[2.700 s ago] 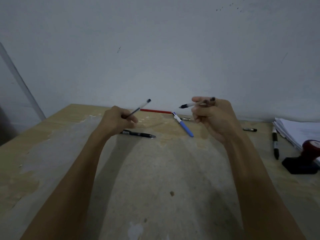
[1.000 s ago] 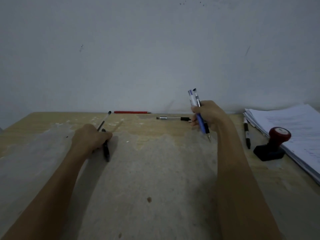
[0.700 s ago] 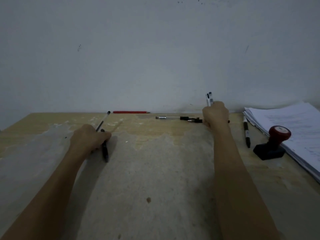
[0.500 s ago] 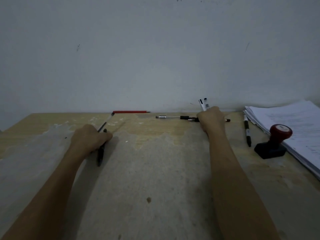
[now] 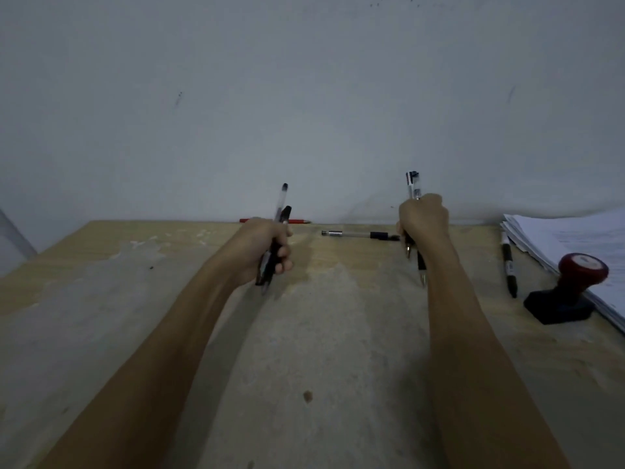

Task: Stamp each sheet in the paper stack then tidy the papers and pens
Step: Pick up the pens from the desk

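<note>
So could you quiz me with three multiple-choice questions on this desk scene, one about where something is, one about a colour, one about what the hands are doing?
1. Where does the stamp stand?
A. at the table's left edge
B. beside the paper stack, on the right
C. in a hand

2. What colour is the stamp's knob?
A. red
B. yellow
C. white

3. What are the left hand and right hand doing?
A. both lie flat and empty
B. only the right holds pens
C. each grips a bundle of pens

Answers: 1 B, its black base sits against the sheets' near edge. 2 A, the rounded top is red. 3 C, pen ends stick out above and below both fists.
</note>
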